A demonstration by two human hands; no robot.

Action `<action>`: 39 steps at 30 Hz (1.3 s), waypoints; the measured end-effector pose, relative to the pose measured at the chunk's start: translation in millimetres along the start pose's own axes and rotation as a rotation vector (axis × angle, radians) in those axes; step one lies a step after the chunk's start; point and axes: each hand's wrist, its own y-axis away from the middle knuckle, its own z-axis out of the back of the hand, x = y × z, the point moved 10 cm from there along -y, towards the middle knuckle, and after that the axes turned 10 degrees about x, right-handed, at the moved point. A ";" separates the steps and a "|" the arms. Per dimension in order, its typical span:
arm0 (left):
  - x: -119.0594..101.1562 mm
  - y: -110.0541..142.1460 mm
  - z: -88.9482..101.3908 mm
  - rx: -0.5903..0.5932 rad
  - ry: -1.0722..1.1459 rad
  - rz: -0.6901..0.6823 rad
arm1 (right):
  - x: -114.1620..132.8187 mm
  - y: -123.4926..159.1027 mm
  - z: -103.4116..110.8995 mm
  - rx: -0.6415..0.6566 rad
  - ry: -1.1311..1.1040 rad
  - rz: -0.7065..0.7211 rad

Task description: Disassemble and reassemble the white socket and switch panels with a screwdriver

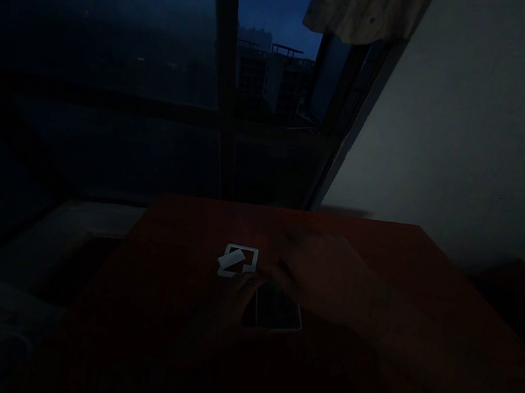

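Observation:
The view is very dark. A dark flat rectangular thing with a thin pale edge (279,310) lies low over the table. Around its left side curls my left hand (235,299), fingertips at its upper left corner. My right hand (318,267) reaches in from the right above its far edge, fingers bent and drawn together; what they pinch, if anything, is lost in the dark. Just beyond my left fingers lies a white rectangular frame (255,257). A small white rectangular piece (231,259) rests slantwise across the frame's left side.
The reddish-brown table (174,235) stands against a large window (145,54) with a dim evening sky and buildings outside. A short curtain (367,5) hangs at the top. To the right is a pale wall (482,127), with a dark piece of furniture (519,296) beside the table.

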 end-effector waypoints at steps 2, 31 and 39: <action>-0.4 -0.3 -0.6 0.003 0.011 -0.004 | 4.0 3.7 0.5 0.001 -0.008 0.074; -6.2 0.4 3.5 0.000 0.015 -0.010 | 4.7 -3.7 2.4 0.020 0.042 0.010; -11.2 0.2 7.4 0.007 0.008 -0.012 | 20.7 8.2 11.2 -0.061 0.008 0.194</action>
